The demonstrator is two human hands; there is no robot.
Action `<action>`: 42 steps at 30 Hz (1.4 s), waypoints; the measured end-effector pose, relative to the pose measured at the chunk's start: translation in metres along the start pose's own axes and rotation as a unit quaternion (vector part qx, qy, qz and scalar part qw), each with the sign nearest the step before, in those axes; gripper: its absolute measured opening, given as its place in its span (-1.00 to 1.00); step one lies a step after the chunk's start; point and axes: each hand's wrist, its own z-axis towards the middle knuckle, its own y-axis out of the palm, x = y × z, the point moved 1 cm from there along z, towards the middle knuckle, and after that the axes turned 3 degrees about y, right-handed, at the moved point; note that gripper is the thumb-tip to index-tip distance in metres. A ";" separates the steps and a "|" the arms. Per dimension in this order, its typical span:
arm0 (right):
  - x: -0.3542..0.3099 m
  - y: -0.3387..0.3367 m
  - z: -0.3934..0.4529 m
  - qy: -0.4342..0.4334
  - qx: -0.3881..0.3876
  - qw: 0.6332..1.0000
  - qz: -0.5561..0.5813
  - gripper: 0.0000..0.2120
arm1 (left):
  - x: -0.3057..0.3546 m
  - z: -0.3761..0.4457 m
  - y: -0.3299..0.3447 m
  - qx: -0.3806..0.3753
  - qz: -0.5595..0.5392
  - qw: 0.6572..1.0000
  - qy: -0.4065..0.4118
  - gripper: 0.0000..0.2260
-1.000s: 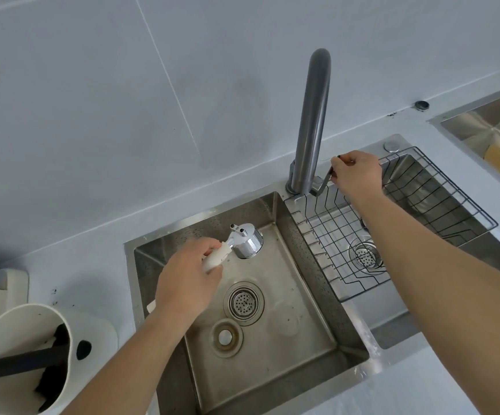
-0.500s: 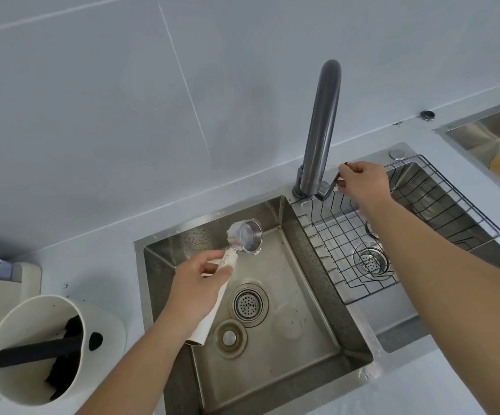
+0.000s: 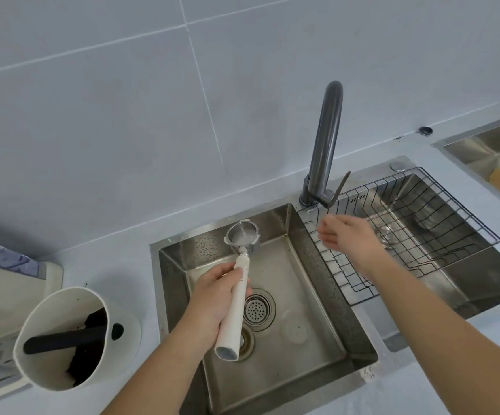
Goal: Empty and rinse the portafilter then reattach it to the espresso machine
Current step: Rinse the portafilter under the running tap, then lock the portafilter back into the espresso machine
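Note:
My left hand (image 3: 216, 298) grips the white handle of the portafilter (image 3: 242, 236) above the left sink basin (image 3: 326, 339). Its steel basket faces up and looks clean and wet. My right hand (image 3: 347, 238) hovers open over the wire rack (image 3: 440, 217), fingers spread, a little below and apart from the tap lever (image 3: 341, 185). The dark grey tap (image 3: 325, 139) stands behind the divider between the basins; no water runs from it. The espresso machine is not in view.
A white knock box (image 3: 72, 336) with a black bar and dark coffee grounds stands on the counter left of the sink. A cream appliance (image 3: 6, 298) sits at the left edge. The drain strainer (image 3: 257, 308) lies below the handle. Another steel basin (image 3: 494, 154) is at the far right.
My right hand let go of the tap lever and dropped toward the rack. My left hand turned the portafilter from spouts-up to basket-up and lifted it slightly.

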 end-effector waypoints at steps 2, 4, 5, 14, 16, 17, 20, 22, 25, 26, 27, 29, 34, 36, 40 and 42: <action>0.010 0.010 -0.022 0.007 -0.020 1.000 0.022 -0.78 | 0.001 -0.005 -0.001 0.007 0.020 1.000 0.020 -0.85; 0.016 0.020 -0.046 0.009 -0.042 0.998 0.043 -0.84 | 0.004 -0.012 0.000 0.011 0.033 0.998 0.046 -0.85; 0.018 0.026 -0.059 0.008 -0.059 0.997 0.049 -0.86 | 0.005 -0.015 0.001 0.016 0.038 0.997 0.061 -0.85; 0.047 0.076 -0.146 0.022 -0.202 0.977 0.062 -0.87 | 0.006 -0.038 0.005 0.027 0.035 0.986 0.162 -0.84; 0.047 0.083 -0.158 0.018 -0.223 0.972 0.073 -0.87 | 0.005 -0.041 0.006 0.027 0.029 0.985 0.167 -0.84; 0.047 0.086 -0.164 0.014 -0.232 0.969 0.079 -0.84 | 0.004 -0.042 0.006 0.026 0.024 0.985 0.168 -0.83; 0.046 0.094 -0.174 0.015 -0.254 0.962 0.104 -0.69 | 0.002 -0.047 0.007 0.028 0.004 0.986 0.166 -0.84; 0.046 0.099 -0.178 0.014 -0.261 0.960 0.101 -0.68 | 0.000 -0.050 0.004 0.033 -0.003 0.986 0.162 -0.84; 0.045 0.106 -0.181 0.014 -0.265 0.960 0.086 -0.68 | 0.002 -0.050 -0.007 0.042 -0.023 0.987 0.153 -0.82; 0.044 0.108 -0.181 0.014 -0.267 0.960 0.081 -0.67 | 0.003 -0.050 -0.012 0.045 -0.033 0.988 0.147 -0.82; 0.043 0.111 -0.182 0.013 -0.269 0.960 0.078 -0.66 | 0.004 -0.050 -0.018 0.046 -0.041 0.988 0.140 -0.82; 0.041 0.119 -0.185 0.015 -0.270 0.960 0.074 -0.64 | 0.006 -0.052 -0.032 0.048 -0.047 0.989 0.133 -0.80; 0.031 0.141 -0.199 0.015 -0.288 0.955 0.073 -0.67 | 0.010 -0.057 -0.071 0.037 -0.049 0.991 0.123 -0.82; 0.024 0.154 -0.211 0.010 -0.294 0.953 0.075 -0.79 | 0.012 -0.061 -0.092 0.030 -0.052 0.991 0.121 -0.83; 0.016 0.181 -0.233 0.001 -0.300 0.951 0.069 -0.83 | 0.014 -0.070 -0.129 0.010 -0.065 0.990 0.126 -0.83; 0.015 0.199 -0.246 0.001 -0.303 0.951 0.059 -0.83 | 0.015 -0.076 -0.153 0.001 -0.064 0.989 0.130 -0.82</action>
